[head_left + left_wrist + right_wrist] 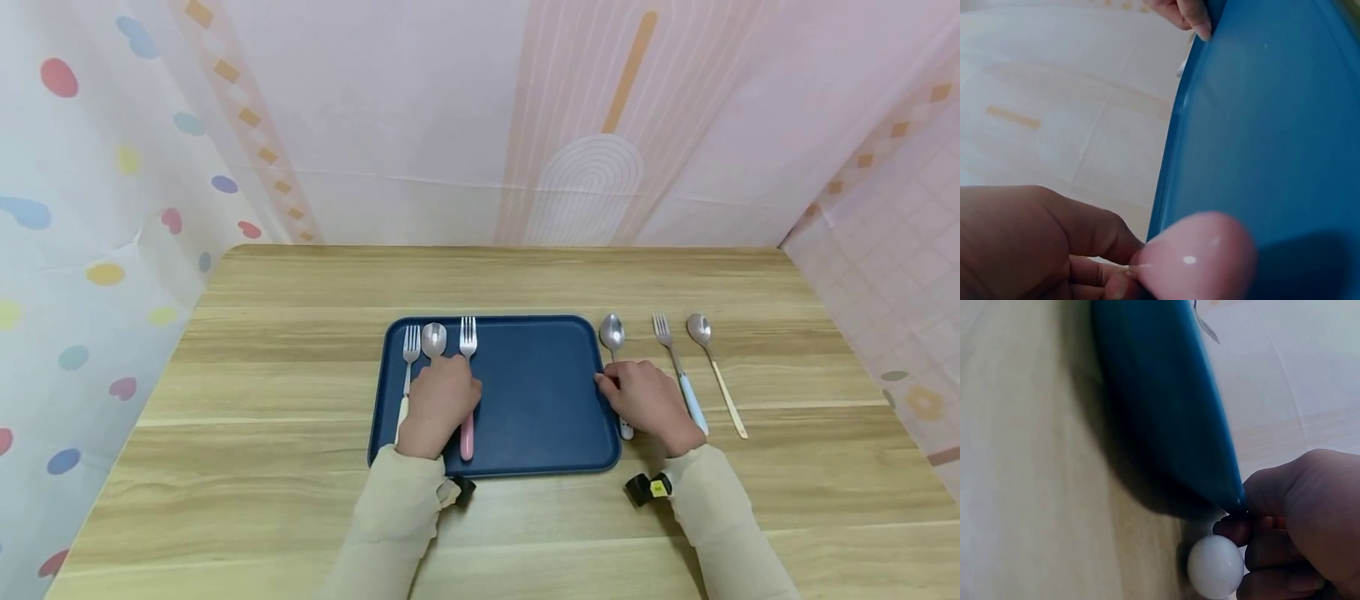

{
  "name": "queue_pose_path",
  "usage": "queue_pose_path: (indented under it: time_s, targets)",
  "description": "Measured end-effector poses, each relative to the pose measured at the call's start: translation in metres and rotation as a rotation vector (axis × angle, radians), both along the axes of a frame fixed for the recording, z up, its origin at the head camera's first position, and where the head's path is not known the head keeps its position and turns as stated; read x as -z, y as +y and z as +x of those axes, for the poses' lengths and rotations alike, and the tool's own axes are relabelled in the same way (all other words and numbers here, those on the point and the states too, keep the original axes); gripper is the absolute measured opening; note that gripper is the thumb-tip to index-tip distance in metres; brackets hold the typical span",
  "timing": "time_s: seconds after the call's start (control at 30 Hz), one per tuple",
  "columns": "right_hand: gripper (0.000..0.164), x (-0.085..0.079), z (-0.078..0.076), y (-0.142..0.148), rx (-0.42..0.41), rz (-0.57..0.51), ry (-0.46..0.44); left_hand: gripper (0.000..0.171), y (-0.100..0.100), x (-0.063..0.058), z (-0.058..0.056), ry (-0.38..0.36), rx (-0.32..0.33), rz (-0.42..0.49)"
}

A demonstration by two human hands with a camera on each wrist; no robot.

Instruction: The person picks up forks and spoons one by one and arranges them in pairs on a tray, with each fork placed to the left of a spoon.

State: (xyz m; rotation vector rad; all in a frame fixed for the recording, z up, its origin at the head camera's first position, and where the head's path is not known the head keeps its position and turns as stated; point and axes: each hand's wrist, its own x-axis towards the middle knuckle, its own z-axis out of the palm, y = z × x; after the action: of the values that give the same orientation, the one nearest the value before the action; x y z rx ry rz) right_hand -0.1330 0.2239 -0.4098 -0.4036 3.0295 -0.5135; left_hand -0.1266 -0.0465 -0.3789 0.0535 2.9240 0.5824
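Observation:
A dark blue tray point(536, 392) lies on the wooden table. Over its left part, my left hand point(441, 400) pinches a pink-handled fork point(467, 437), tines pointing away; the pink handle end point(1204, 259) looms large in the left wrist view. Beside it on the tray are a spoon point(434, 339), mostly hidden under that hand, and a cream-handled fork point(410, 350). My right hand point(648, 400) pinches the tray's right rim, thumb on the rim point(1235, 487) and index finger below. Partly under this hand, a white-handled spoon point(612, 333) lies just outside the tray.
Right of the right hand, a blue-handled fork point(692, 400) and a cream-handled spoon point(723, 387) lie on the table point(262, 375). A patterned curtain point(420, 108) hangs behind the table and along both sides.

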Motion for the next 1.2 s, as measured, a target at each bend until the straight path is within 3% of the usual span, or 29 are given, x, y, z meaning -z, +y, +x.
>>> queue_pose_path:
  time_s: [0.23, 0.77, 1.2]
  targets:
    - [0.040, -0.002, 0.001, 0.000, 0.000, -0.002, -0.003, 0.026, 0.009, -0.002, 0.003, 0.043, -0.005, -0.031]
    - [0.041, 0.001, 0.001, 0.000, -0.005, -0.009, 0.004, 0.028, 0.021, 0.008, 0.002, 0.058, 0.043, -0.148]
    - [0.040, -0.001, -0.001, -0.001, -0.001, -0.007, 0.009, 0.026, 0.021, 0.013, -0.001, 0.069, -0.012, -0.178]
